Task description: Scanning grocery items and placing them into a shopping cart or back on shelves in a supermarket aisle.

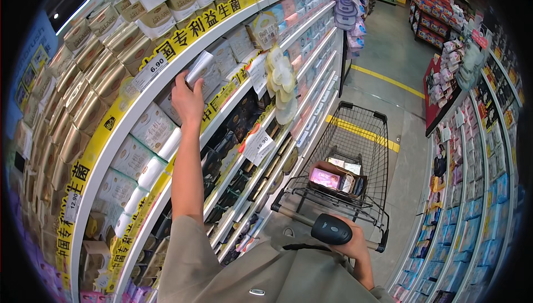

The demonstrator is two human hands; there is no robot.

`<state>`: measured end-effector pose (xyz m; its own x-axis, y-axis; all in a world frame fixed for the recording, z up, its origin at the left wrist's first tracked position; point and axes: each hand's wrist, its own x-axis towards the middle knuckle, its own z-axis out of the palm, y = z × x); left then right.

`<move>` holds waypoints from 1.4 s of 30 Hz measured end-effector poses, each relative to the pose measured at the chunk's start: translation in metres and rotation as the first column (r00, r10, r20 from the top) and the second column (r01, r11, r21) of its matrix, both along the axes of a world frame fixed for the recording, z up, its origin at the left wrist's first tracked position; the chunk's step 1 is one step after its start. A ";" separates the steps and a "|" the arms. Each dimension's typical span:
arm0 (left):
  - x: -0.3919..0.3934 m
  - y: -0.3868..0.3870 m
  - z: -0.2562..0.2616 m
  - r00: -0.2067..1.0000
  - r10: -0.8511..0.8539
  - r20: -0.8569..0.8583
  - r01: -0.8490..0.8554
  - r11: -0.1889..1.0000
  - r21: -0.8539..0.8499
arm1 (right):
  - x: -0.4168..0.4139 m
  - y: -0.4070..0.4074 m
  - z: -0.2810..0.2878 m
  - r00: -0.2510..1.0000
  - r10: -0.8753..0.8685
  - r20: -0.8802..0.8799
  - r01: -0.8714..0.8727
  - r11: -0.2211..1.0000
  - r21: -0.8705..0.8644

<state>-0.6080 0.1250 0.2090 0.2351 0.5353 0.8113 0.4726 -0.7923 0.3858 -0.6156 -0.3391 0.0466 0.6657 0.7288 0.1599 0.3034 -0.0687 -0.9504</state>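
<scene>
My left hand (188,99) reaches into an upper shelf bay, thumb and fingers on either side of a white and silver packet (200,67). Whether that packet is lifted off the shelf I cannot tell. Below my forearm stand white packs with pale green edges (132,157) in a row. My right hand (354,240) grips a black handheld barcode scanner (332,229) over the handle bar of a black wire shopping cart (377,165). In the cart sits an open box (359,186) holding a pink-purple pack (325,178) and several smaller packs.
White shelf edges (125,117) with price cards run close on my left, stacked with gold packs (89,107). Flower-shaped tags (280,74) hang into the aisle. Shelves of blue packs (462,215) line the right side. A red-sided display (433,90) stands farther ahead beside the grey floor (374,82).
</scene>
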 end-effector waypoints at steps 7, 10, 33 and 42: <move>0.010 0.003 -0.012 0.997 0.041 -0.066 -0.035 0.995 0.093 | -0.001 -0.005 -0.003 0.999 -0.040 0.002 0.040 0.999 -0.033; 0.008 0.008 -0.014 0.991 0.083 -0.104 -0.066 0.985 0.159 | -0.001 -0.005 -0.002 0.999 -0.043 -0.012 0.043 0.998 -0.036; 0.013 -0.021 0.012 0.899 0.191 -0.395 -0.175 0.982 0.076 | -0.001 -0.006 -0.013 0.998 -0.064 0.011 0.064 0.997 -0.043; 0.000 -0.097 -0.156 0.771 -0.446 -0.454 0.224 0.858 -0.462 | 0.005 -0.028 -0.041 0.978 -0.173 -0.115 0.158 0.979 -0.128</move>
